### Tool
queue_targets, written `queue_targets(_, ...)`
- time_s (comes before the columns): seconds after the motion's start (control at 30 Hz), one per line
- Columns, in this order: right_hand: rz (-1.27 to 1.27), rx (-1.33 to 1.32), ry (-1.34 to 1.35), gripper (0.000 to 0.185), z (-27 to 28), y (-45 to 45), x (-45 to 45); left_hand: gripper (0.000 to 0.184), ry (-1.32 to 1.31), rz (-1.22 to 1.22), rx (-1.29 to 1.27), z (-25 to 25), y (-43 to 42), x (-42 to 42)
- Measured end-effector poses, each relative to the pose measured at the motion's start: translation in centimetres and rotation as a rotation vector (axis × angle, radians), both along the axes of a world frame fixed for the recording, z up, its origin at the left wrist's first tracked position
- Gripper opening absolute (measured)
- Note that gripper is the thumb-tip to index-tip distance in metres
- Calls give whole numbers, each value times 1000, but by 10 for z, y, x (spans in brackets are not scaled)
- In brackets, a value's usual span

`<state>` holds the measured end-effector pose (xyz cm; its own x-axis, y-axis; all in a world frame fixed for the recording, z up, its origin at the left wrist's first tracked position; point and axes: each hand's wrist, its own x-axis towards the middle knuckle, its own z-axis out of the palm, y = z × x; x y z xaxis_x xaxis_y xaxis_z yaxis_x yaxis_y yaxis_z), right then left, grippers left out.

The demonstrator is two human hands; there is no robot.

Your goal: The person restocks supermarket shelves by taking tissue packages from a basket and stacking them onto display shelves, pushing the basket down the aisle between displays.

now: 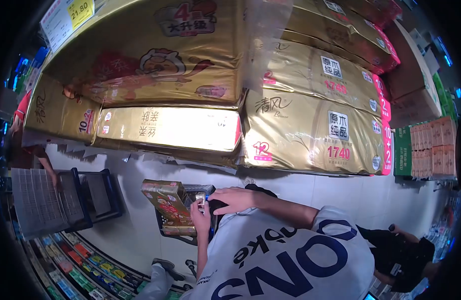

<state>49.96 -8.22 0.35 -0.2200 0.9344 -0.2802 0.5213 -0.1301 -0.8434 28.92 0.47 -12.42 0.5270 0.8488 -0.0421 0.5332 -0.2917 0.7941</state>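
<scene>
My left hand (200, 215) is closed at the near end of a dark shopping basket (179, 237), its fingers on a small whitish item (200, 198) that is too small to name. Just right of it is my right hand (235, 200), fingers extended and apart, the fingertips close to the basket's blue edge; nothing shows in its grasp. A gold and red package (168, 202) leans in the basket, left of my hands, with more gold wrapping below it.
Large gold tissue packs (300, 130) are stacked ahead, with a price sign (68, 20) at upper left. Another person's arm (49, 167) reaches to a cart (90, 197) on the left. A person in black (400, 255) is at lower right. Shelf goods (85, 265) line the lower left.
</scene>
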Motion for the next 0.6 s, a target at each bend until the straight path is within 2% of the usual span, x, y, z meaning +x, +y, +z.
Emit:
queue_targets(0.13,-181,134,-46,56,65,-25,36,17,-166,-138,44,93,23,61)
queue_targets(0.23,-361,242,87,50,118,-47,62,14,-309,-132,212,144,32,92)
queue_targets(0.27,-394,241,78,50,129,-53,68,15,-392,-110,290,159,35,99)
queue_targets(0.33,-432,233,286,47,144,-59,80,15,-568,-105,562,187,46,115)
queue_targets(0.37,-533,258,366,44,145,-61,82,15,-596,-97,648,203,54,124)
queue_targets(0.4,-543,264,367,44,149,-61,86,17,-572,-125,706,229,59,135)
queue_targets(0.47,-722,439,100,48,157,-56,92,20,-358,-200,676,268,73,158)
queue_targets(0.5,-770,595,-95,51,152,-50,94,21,-298,-276,666,272,86,167)
queue_targets(0.53,-789,608,-54,59,152,-44,95,23,-233,-346,656,275,99,175)
queue_targets(0.6,-778,617,-147,73,146,-34,94,26,-152,-295,741,267,110,186)
